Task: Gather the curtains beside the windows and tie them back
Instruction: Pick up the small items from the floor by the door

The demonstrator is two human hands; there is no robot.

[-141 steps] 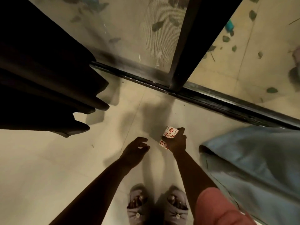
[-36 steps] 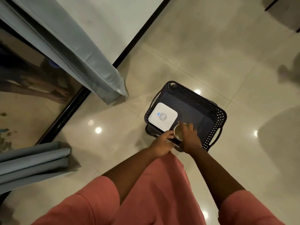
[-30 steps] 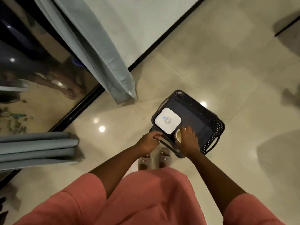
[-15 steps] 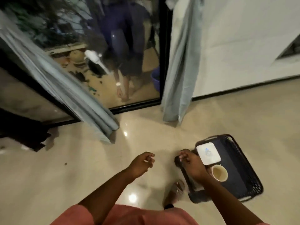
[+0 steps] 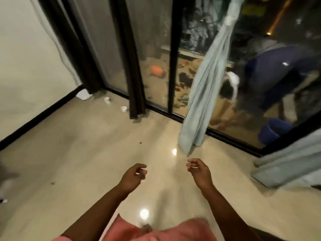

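A pale blue curtain [image 5: 206, 89] hangs gathered in front of the glass doors, tied with a white band [image 5: 229, 20] near its top, its hem reaching the floor. A second pale blue curtain [image 5: 291, 162] hangs at the right edge. A dark brown curtain [image 5: 133, 66] hangs bunched at the middle door frame, and another dark curtain [image 5: 78, 46] hangs in the left corner. My left hand [image 5: 133, 176] and right hand [image 5: 199, 171] hover over the floor with loosely curled fingers, holding nothing, short of the blue curtain.
Glossy beige floor tiles [image 5: 86, 162] spread ahead. Small white scraps [image 5: 107, 100] and a white paper [image 5: 84, 94] lie near the left corner. The glass [image 5: 156, 49] reflects a person. A white wall [image 5: 26, 58] with black skirting runs along the left.
My view has swung left, away from the black basket, which is out of sight. Both hands have left the basket and now hang free over the floor.
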